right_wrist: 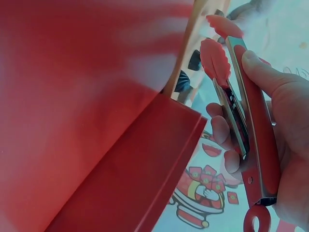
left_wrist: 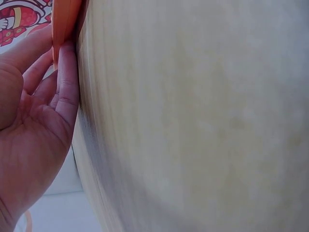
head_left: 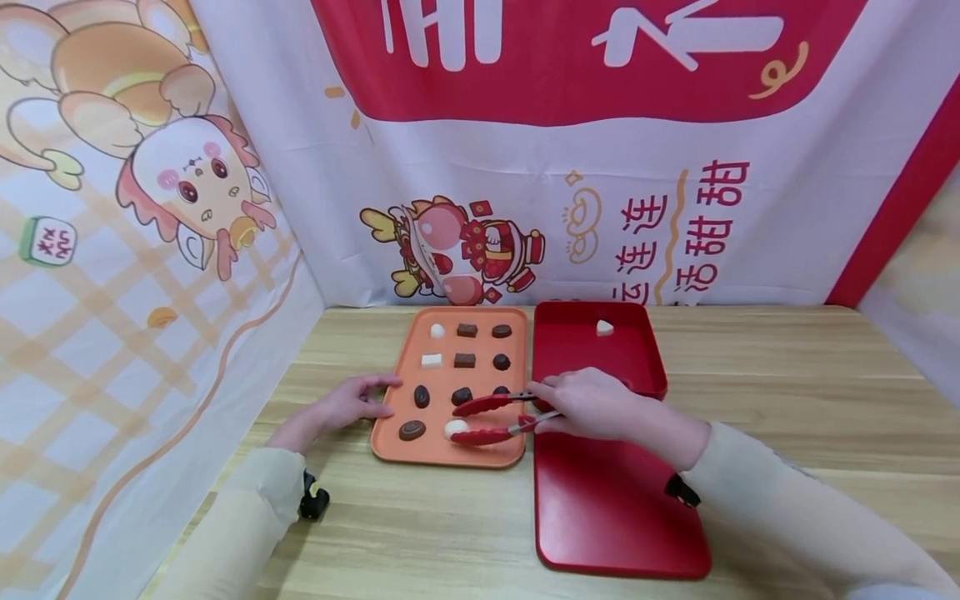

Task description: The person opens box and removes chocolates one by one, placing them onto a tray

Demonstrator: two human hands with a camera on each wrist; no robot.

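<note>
My right hand (head_left: 588,404) grips a pair of tongs (right_wrist: 260,140) with red scalloped tips and metal arms. The tongs' arms stand apart over the near right part of an orange tray (head_left: 450,454). Between their tips, close against the lower one, is a round white chocolate (head_left: 454,428). A dark chocolate (head_left: 461,396) lies just beyond the upper tip. My left hand (head_left: 351,410) holds the tray's left rim, the fingers (left_wrist: 67,92) low against its edge in the left wrist view. Other brown, dark and white chocolates sit in rows on the tray.
Right of the tray stands an open red box (head_left: 585,350) with one white chocolate (head_left: 604,327) inside. A flat red lid (head_left: 622,517) lies in front of the box on the wooden table (head_left: 420,533). Printed cloth (head_left: 300,167) hangs behind and at the left.
</note>
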